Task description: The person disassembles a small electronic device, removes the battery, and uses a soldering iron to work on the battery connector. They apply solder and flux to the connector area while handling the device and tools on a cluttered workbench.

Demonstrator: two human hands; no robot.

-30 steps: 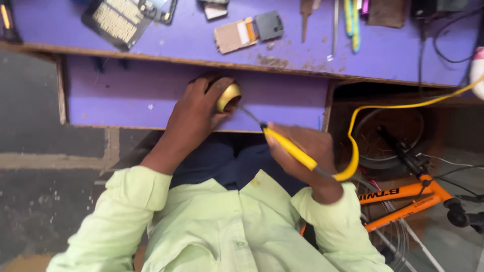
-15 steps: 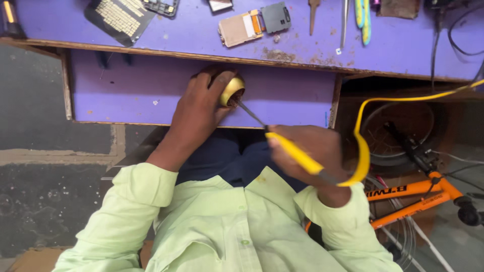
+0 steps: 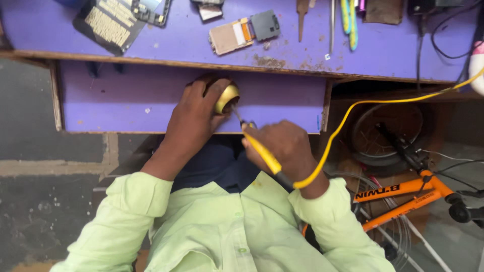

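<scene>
Left hand (image 3: pixel 194 118) wraps closed around a small gold tin (image 3: pixel 227 98), holding it against the purple drawer front (image 3: pixel 126 98) below the workbench (image 3: pixel 201 45). Right hand (image 3: pixel 282 148) pinches shut on a yellow soldering iron (image 3: pixel 262 151), its tip at the tin's mouth. The tin appears light, rigid and smooth, best gripped round its wall; the iron by its insulated handle.

You hold a small round gold tin (image 3: pixel 227 98) in your left hand (image 3: pixel 194 118), against the purple drawer front (image 3: pixel 126 98); its open side tilts toward your right. You grip a yellow-handled soldering iron (image 3: pixel 262 153) in your right hand (image 3: pixel 285 148), held slantwise, its thin metal tip at the tin's mouth. Its yellow cord (image 3: pixel 363 108) loops off to your right.
</scene>
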